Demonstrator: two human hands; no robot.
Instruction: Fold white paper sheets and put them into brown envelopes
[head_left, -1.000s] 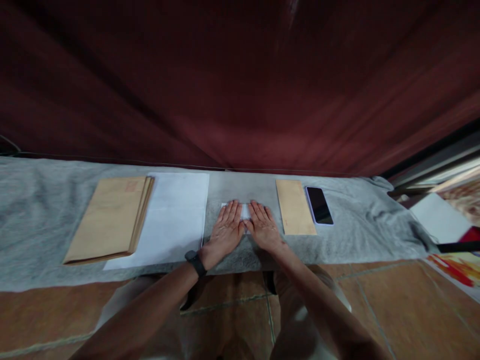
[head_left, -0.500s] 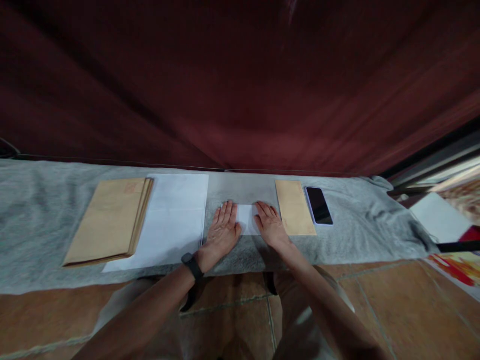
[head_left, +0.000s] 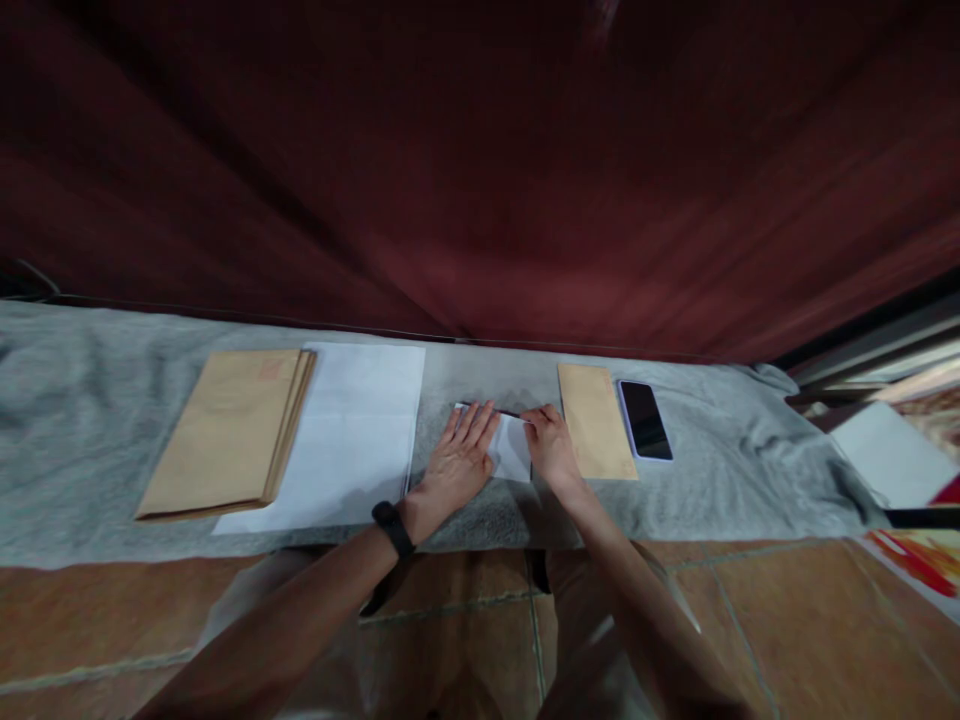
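The person sits at a long table covered with a grey cloth, both hands working on a small folded white paper that lies in the middle of the table, nearer the front edge than the back. The left hand lies flat and open on the paper's left part, fingers stretched together and pressing down; a black band sits on that wrist. The right hand is at the paper's right side with its fingers curled, the tips pinching the paper's far edge, which looks slightly lifted off the cloth.

Just right of the right hand a single brown envelope lies flat, and beside it, close but apart, a dark phone lies face up. Left of the hands a large white sheet is spread out, and a stack of brown envelopes overlaps its left edge. Behind the table's back edge hangs a dark red curtain.
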